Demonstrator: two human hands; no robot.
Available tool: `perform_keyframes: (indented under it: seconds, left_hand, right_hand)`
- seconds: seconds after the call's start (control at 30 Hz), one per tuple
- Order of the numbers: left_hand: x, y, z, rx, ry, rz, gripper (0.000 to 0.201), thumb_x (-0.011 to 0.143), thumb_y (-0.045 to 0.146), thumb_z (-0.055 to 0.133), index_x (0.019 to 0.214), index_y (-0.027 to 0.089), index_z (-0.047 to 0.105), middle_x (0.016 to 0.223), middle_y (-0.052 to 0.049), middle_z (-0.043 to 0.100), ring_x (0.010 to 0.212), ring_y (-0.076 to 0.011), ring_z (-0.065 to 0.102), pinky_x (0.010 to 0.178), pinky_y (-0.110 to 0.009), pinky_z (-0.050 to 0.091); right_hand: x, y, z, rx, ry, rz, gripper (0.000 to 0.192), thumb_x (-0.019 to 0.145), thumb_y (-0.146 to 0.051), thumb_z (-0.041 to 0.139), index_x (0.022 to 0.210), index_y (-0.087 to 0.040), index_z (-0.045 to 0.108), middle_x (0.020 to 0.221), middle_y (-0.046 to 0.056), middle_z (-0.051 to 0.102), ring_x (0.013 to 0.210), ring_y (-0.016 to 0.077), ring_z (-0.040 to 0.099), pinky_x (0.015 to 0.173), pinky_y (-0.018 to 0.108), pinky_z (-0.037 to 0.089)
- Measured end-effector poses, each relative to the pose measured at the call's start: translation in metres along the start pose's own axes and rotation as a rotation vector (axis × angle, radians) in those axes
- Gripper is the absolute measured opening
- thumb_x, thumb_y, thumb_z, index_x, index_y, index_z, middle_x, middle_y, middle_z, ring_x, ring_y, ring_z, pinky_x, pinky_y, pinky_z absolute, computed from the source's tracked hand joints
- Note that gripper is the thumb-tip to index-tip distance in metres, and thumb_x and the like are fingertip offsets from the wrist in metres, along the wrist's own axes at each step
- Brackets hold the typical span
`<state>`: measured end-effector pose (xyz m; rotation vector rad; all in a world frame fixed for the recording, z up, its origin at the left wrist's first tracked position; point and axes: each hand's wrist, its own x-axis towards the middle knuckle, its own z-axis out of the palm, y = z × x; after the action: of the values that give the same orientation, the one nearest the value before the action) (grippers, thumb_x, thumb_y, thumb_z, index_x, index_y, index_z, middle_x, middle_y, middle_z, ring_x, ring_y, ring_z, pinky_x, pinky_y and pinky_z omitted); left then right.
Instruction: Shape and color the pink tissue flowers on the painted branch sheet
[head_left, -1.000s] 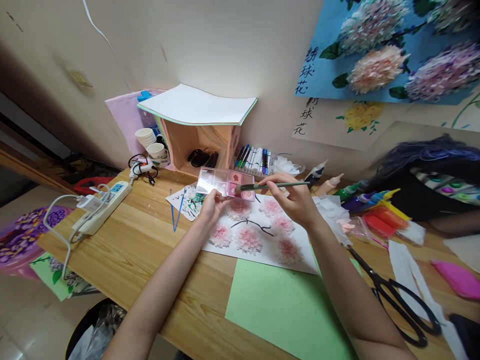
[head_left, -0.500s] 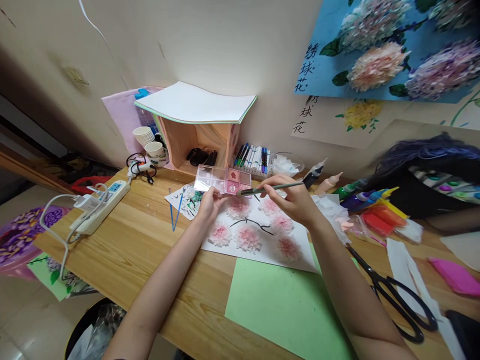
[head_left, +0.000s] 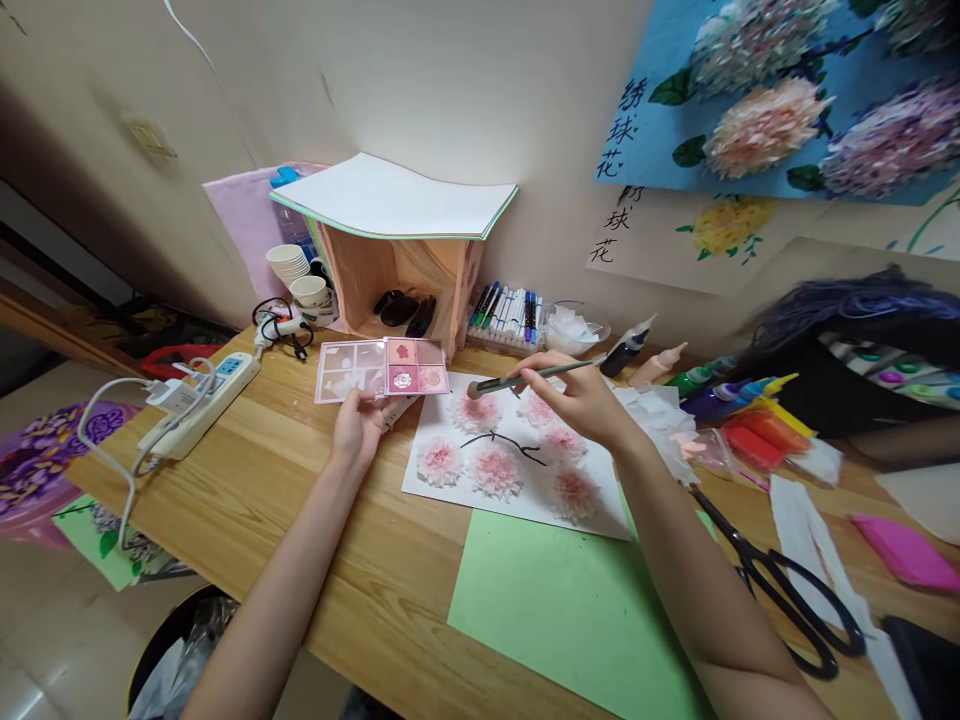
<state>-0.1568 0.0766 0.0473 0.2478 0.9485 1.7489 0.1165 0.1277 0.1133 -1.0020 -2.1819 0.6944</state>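
My left hand point(head_left: 358, 428) is closed on the near edge of an opened pink blush palette point(head_left: 418, 366), its clear lid point(head_left: 351, 371) folded out to the left. Between the fingers of my right hand point(head_left: 568, 400) is a makeup brush point(head_left: 517, 378), its bristle end at the upper-left pink paper flower point(head_left: 475, 408). That flower is one of several fluffy pink ones on a white sheet point(head_left: 457, 487), around a dark drawn branch point(head_left: 504, 444). Whether the bristles press on the petals I cannot tell.
A green sheet point(head_left: 555, 610) lies under the white one. Black scissors point(head_left: 787, 585) and paper strips are at right, with paint bottles point(head_left: 630, 345) behind. Markers point(head_left: 508, 312) stand by a wooden box point(head_left: 390, 275). A power strip point(head_left: 199, 410) sits at the left edge.
My left hand has carried the palette left, away from the brush and off the sheet's top edge. The brush tip has shifted slightly left and down, onto or just over the upper-left flower.
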Motion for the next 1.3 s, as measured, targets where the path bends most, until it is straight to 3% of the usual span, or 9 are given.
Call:
perform_keyframes:
  seconds: [0.1, 0.23, 0.37, 0.6, 0.8, 0.97, 1.13, 1.23, 1.3]
  left_hand:
    - [0.000, 0.004, -0.011, -0.032, 0.011, 0.031, 0.034, 0.070, 0.002, 0.040, 0.091, 0.016, 0.063, 0.088, -0.005, 0.073, 0.080, -0.0149, 0.070, 0.078, -0.030, 0.060]
    - [0.002, 0.004, -0.018, -0.066, 0.018, 0.004, 0.037, 0.071, 0.001, 0.038, 0.094, 0.013, 0.064, 0.092, -0.007, 0.073, 0.079, -0.0154, 0.070, 0.082, -0.033, 0.059]
    - [0.002, 0.004, -0.020, -0.085, 0.005, -0.006, 0.038, 0.072, 0.001, 0.037, 0.095, 0.011, 0.065, 0.091, -0.006, 0.073, 0.078, -0.0156, 0.070, 0.075, -0.031, 0.061]
    - [-0.003, -0.001, -0.019, -0.101, -0.032, -0.068, 0.040, 0.070, 0.000, 0.038, 0.099, 0.010, 0.064, 0.095, -0.008, 0.074, 0.085, -0.0171, 0.070, 0.075, -0.031, 0.061]
    - [-0.011, -0.008, -0.015, -0.103, -0.092, -0.126, 0.043, 0.071, 0.000, 0.039, 0.106, 0.011, 0.063, 0.103, -0.009, 0.073, 0.084, -0.0173, 0.070, 0.077, -0.032, 0.061]
    - [-0.016, -0.014, -0.012, -0.081, -0.126, -0.168, 0.042, 0.074, 0.002, 0.039, 0.108, 0.009, 0.062, 0.107, -0.012, 0.071, 0.091, -0.0194, 0.070, 0.079, -0.032, 0.061]
    - [-0.018, -0.019, -0.010, -0.072, -0.139, -0.219, 0.045, 0.075, 0.003, 0.039, 0.113, 0.010, 0.061, 0.113, -0.012, 0.069, 0.096, -0.0202, 0.069, 0.080, -0.033, 0.060]
    - [-0.018, -0.018, -0.011, -0.074, -0.136, -0.219, 0.044, 0.075, 0.003, 0.039, 0.112, 0.009, 0.061, 0.114, -0.012, 0.069, 0.096, -0.0202, 0.069, 0.080, -0.033, 0.060]
    - [-0.018, -0.017, -0.011, -0.078, -0.139, -0.214, 0.043, 0.076, 0.003, 0.038, 0.112, 0.009, 0.061, 0.115, -0.012, 0.069, 0.095, -0.0199, 0.069, 0.080, -0.033, 0.060]
  right_hand:
    - [0.002, 0.002, 0.006, -0.020, -0.087, 0.029, 0.025, 0.093, -0.036, 0.048, 0.088, -0.021, 0.068, 0.086, 0.004, 0.071, 0.082, 0.0185, 0.064, 0.065, 0.029, 0.046]
    - [0.003, 0.005, 0.009, 0.068, 0.046, 0.013, 0.027, 0.094, -0.038, 0.047, 0.091, -0.020, 0.067, 0.081, 0.004, 0.071, 0.080, 0.0185, 0.065, 0.067, 0.029, 0.047]
    - [0.004, 0.007, 0.013, 0.072, -0.024, 0.046, 0.027, 0.093, -0.040, 0.049, 0.090, -0.020, 0.067, 0.080, 0.003, 0.072, 0.078, 0.0181, 0.065, 0.066, 0.029, 0.046]
    - [0.006, 0.015, 0.017, 0.154, 0.098, 0.141, 0.033, 0.092, -0.046, 0.049, 0.086, -0.018, 0.067, 0.068, 0.003, 0.069, 0.071, 0.0181, 0.065, 0.064, 0.029, 0.047]
    - [-0.002, -0.001, 0.011, 0.292, 0.476, -0.051, 0.029, 0.093, -0.045, 0.047, 0.086, -0.023, 0.066, 0.065, 0.000, 0.062, 0.058, 0.0157, 0.060, 0.060, 0.032, 0.048]
    - [-0.009, -0.023, 0.022, 0.231, 0.229, -0.251, 0.022, 0.095, -0.036, 0.046, 0.099, -0.025, 0.065, 0.076, 0.003, 0.069, 0.075, 0.0176, 0.064, 0.070, 0.034, 0.050]
    - [-0.008, -0.026, 0.038, 0.119, 0.072, -0.271, 0.019, 0.095, -0.030, 0.048, 0.102, -0.026, 0.065, 0.083, 0.002, 0.072, 0.084, 0.0181, 0.063, 0.076, 0.036, 0.049]
    - [-0.008, -0.023, 0.032, 0.141, 0.105, -0.259, 0.018, 0.095, -0.030, 0.048, 0.101, -0.025, 0.065, 0.082, 0.002, 0.071, 0.082, 0.0180, 0.063, 0.075, 0.035, 0.049]
    - [-0.010, -0.018, 0.018, 0.208, 0.246, -0.215, 0.020, 0.095, -0.034, 0.048, 0.099, -0.025, 0.065, 0.079, 0.002, 0.070, 0.076, 0.0178, 0.064, 0.070, 0.034, 0.048]
